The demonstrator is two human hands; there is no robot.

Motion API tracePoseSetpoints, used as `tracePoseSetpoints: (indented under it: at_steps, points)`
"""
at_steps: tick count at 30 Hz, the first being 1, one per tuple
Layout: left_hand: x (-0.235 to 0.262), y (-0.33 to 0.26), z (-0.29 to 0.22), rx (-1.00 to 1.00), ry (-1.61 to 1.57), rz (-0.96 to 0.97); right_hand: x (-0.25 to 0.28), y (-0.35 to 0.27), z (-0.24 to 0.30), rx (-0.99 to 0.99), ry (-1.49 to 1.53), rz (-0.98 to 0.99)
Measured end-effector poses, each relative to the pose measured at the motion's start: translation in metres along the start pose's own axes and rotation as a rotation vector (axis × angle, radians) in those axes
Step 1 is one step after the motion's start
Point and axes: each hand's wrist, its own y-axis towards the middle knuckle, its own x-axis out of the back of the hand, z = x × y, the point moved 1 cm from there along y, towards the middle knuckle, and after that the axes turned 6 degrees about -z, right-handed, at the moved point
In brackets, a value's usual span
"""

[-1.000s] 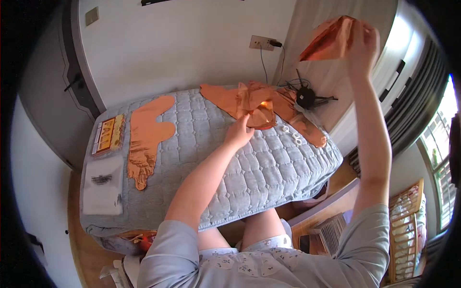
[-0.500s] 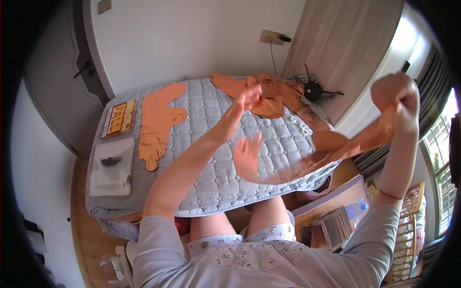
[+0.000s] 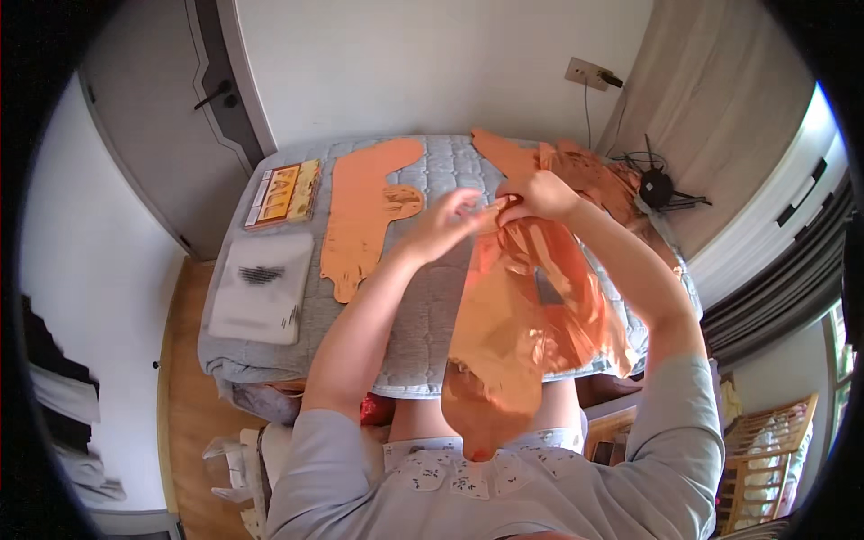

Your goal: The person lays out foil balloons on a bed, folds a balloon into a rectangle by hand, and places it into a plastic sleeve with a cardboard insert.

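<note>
Coppery foil piece: in the head view, it hangs from the hands in front of the body, its upper edge over the bed, its lower tip past the near edge and above the lap; whether it touches the lap cannot be told.
Right hand: fingers bent closed on the foil's gathered upper edge.
Left hand: fingers loosely parted, tips right by the same edge; whether they grip it cannot be told.
Foil so far: the held piece looks largely unfolded, creased and flat rather than filled; a gap shows quilting between its folds, and whether it is one layer or two overlapping is unclear.
Other foil: one flat piece lies spread to the left, seemingly laid out; a crumpled foil heap at the far right looks not yet smoothed.
Bed edges: the foil overhangs the near one; the wall stands behind the far one.
Room leftward: a strip of quilting runs between the flat piece and the held one; beyond lie a yellow packet and a whitish pouch.
Room rightward: tighter, with the heap, a black device with antennas and a wooden panel.
</note>
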Motion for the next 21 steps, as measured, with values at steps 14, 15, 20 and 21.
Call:
tracePoseSetpoints:
  at_steps: [14, 15, 20, 21]
  points:
    - [0.024, 0.007, 0.014, 0.057, 0.939, 0.125, -0.106, 0.023, -0.057, -0.267, -0.681, -0.169]
    - [0.055, 0.002, 0.03, -0.051, 0.89, -0.021, -0.116, 0.046, -0.022, -0.216, -0.507, -0.272]
    - [0.124, -0.01, -0.009, 0.229, 0.942, -0.536, -0.133, 0.067, 0.128, 0.111, 0.309, -0.139]
    - [0.127, -0.005, -0.013, 0.337, 0.939, -0.571, -0.148, 0.069, 0.137, 0.201, 0.348, -0.172]
